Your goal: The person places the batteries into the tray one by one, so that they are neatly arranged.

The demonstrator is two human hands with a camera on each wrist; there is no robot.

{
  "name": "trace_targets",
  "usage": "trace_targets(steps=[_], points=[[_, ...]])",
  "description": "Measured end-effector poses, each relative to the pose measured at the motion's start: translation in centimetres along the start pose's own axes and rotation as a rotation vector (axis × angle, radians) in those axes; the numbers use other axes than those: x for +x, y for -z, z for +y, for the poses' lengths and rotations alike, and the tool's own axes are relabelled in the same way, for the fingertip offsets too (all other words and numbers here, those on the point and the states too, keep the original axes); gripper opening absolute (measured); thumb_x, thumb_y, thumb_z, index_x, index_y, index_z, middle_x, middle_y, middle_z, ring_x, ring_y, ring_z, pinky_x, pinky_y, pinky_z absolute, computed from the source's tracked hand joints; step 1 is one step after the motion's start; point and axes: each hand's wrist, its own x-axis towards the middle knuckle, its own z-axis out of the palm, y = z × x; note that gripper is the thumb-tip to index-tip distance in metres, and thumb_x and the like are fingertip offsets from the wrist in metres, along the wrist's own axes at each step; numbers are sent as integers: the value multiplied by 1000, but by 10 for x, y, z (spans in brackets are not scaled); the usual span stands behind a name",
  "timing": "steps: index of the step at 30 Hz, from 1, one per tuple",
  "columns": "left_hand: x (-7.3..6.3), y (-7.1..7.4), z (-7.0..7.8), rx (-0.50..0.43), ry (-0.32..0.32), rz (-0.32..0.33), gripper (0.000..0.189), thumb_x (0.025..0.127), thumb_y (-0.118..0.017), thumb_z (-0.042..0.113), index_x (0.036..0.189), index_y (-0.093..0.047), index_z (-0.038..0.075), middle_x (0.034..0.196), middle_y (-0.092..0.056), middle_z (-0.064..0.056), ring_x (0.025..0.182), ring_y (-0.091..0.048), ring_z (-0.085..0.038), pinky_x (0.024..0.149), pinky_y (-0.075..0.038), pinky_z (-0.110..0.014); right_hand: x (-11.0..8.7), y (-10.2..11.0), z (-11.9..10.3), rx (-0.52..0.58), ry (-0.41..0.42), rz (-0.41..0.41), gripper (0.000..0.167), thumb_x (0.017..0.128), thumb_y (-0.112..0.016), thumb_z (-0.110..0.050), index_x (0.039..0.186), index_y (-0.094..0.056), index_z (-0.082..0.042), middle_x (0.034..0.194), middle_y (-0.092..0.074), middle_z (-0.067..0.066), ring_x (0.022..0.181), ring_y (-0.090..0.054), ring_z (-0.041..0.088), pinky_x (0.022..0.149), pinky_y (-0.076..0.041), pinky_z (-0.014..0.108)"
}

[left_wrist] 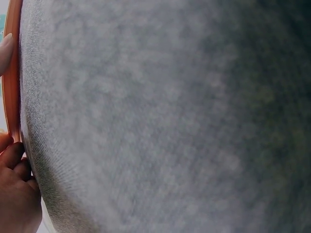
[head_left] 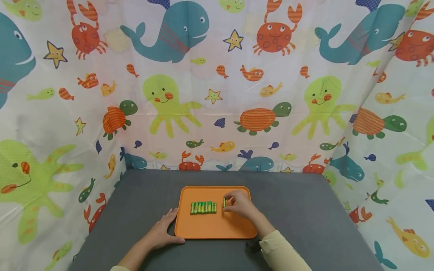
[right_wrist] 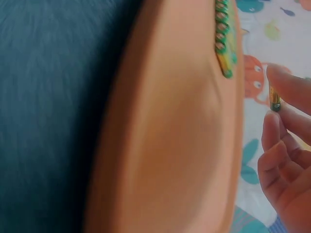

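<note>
My right hand [head_left: 241, 203] pinches a single green-and-yellow battery [head_left: 224, 202] upright between thumb and fingers, over the right part of an orange tray [head_left: 210, 230]. In the right wrist view the end of this battery [right_wrist: 275, 103] shows between the fingertips. To its left on the tray, several batteries [head_left: 202, 207] of the same colours lie side by side in a row, a gap away from the hand. At the tray's left edge rests my left hand [head_left: 162, 230], thumb and fingers spread and touching the rim. In the left wrist view only parts of that hand show.
The tray lies on a dark grey table [head_left: 291, 210]. Behind and on both sides hangs a white cloth [head_left: 217, 124] printed with sea animals. Close to the right sleeve, near the tray's lower right corner, is a small dark object [head_left: 251, 246], too unclear to name.
</note>
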Motion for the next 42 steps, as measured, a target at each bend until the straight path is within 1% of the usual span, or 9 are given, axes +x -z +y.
trace_targets(steps=[3, 8, 12, 22, 26, 30, 33, 37, 42], points=[[0, 0, -1, -1, -2, 4, 119, 72, -84, 60, 162, -23, 13, 168, -23, -11, 156, -15, -37, 120, -15, -66, 7, -11, 0, 0, -7, -22, 46, 84, -84, -15, 124, -68, 1, 115, -67, 14, 81, -61, 15, 68, -54, 29], [1, -1, -1, 10, 2, 2, 120, 71, -84, 62, 162, -22, 13, 168, -23, -11, 156, -15, -37, 120, -16, -67, 13, -25, 2, 18, -76, -50, 46, 83, -85, -21, 124, -70, -6, 113, -67, 6, 85, -60, 14, 73, -54, 33], [1, -1, 0, 14, 12, -1, 120, 71, -84, 62, 163, -22, 14, 168, -23, -11, 155, -16, -38, 118, -17, -69, 16, -32, 4, -13, -102, -52, 43, 82, -86, -22, 120, -71, -10, 108, -65, 2, 87, -58, 14, 75, -53, 33], [2, 1, 1, 3, 10, -4, 119, 72, -84, 62, 162, -23, 15, 168, -23, -11, 155, -15, -37, 120, -17, -67, 17, -36, 4, -54, -101, -45, 44, 82, -86, -22, 121, -71, -10, 105, -64, 3, 81, -54, 14, 71, -49, 31], [1, 0, -1, 10, 4, 0, 119, 72, -83, 62, 163, -22, 14, 168, -22, -11, 155, -16, -37, 120, -17, -67, 17, -37, 4, -35, -85, -50, 54, 82, -86, -22, 129, -67, -7, 109, -64, 4, 82, -54, 15, 72, -49, 32], [0, 0, -2, 3, 1, 3, 120, 72, -83, 62, 163, -22, 14, 168, -22, -12, 155, -15, -38, 119, -16, -67, 13, -33, 8, 14, -78, -35, 65, 83, -85, -23, 140, -59, -5, 115, -66, 7, 90, -59, 17, 75, -53, 34], [0, 0, -2, -1, -4, 3, 120, 72, -83, 62, 163, -22, 13, 168, -22, -12, 155, -15, -38, 120, -16, -67, 6, -25, 10, 46, -74, -9, 61, 89, -79, -23, 143, -56, -4, 116, -66, 9, 96, -63, 20, 76, -55, 34], [0, 0, -2, -2, -11, 9, 120, 72, -84, 61, 162, -22, 13, 168, -23, -12, 155, -15, -38, 120, -16, -67, -6, -12, 14, 54, -66, 39, 54, 95, -73, -24, 142, -56, -3, 114, -66, 11, 92, -65, 19, 69, -55, 31], [1, -1, -4, 5, -13, 9, 120, 71, -84, 61, 162, -22, 13, 167, -23, -11, 155, -16, -37, 120, -17, -67, -22, 4, 25, 15, -57, 136, 48, 94, -73, -21, 137, -61, -4, 110, -69, 11, 86, -66, 18, 66, -54, 25]])
